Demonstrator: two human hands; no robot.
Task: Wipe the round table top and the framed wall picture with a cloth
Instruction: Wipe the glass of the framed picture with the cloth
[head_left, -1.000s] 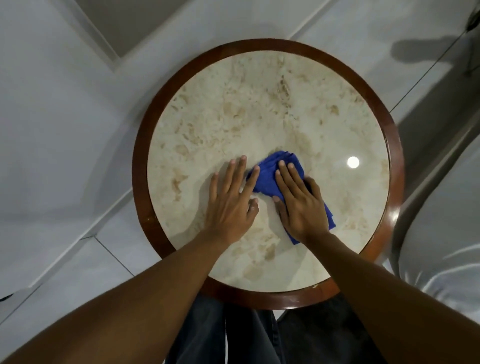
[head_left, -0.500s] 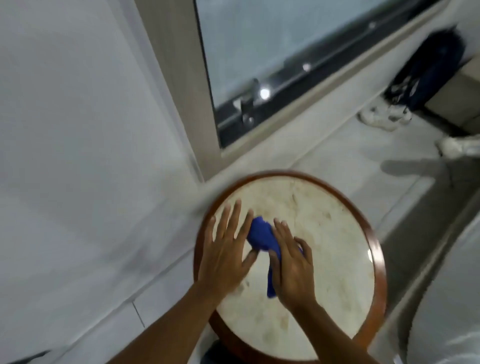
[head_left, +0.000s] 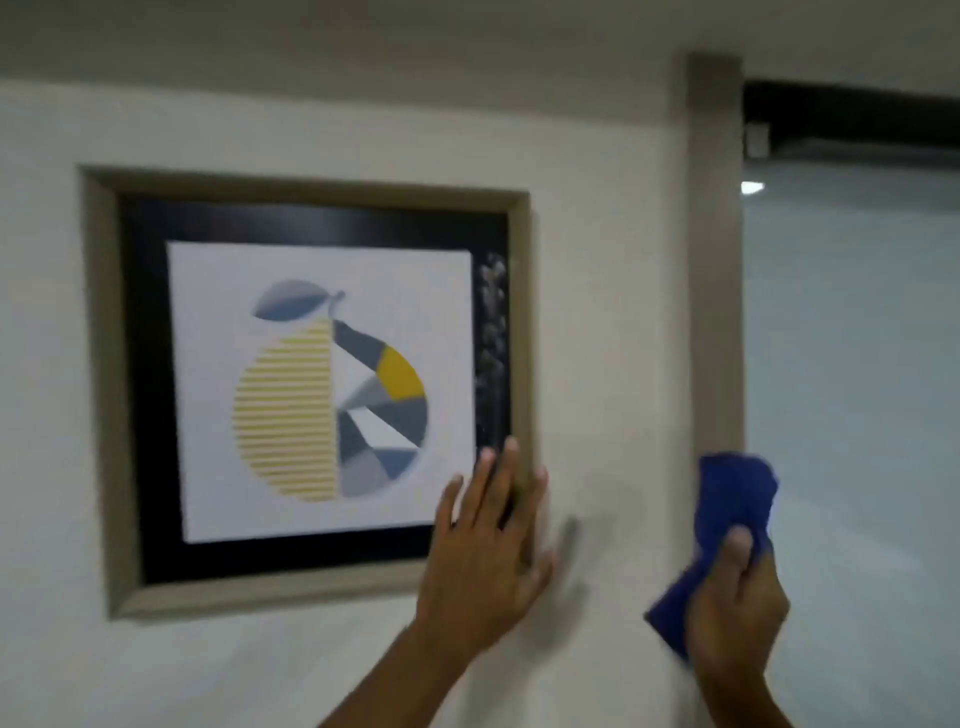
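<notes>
Change: view has swung up from the table to the wall; both hands lifted with it.
Picture: framed, hanging on the white wall, left of a window.
Left hand: open, fingers spread, over the frame's lower right corner.
Right hand: clamped on the blue cloth, right of the frame, apart from it.

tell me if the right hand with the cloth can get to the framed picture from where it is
Probably yes. The right hand holds the blue cloth off to the right of the framed picture, with only bare wall between; the left hand covers just the lower right corner.
</notes>
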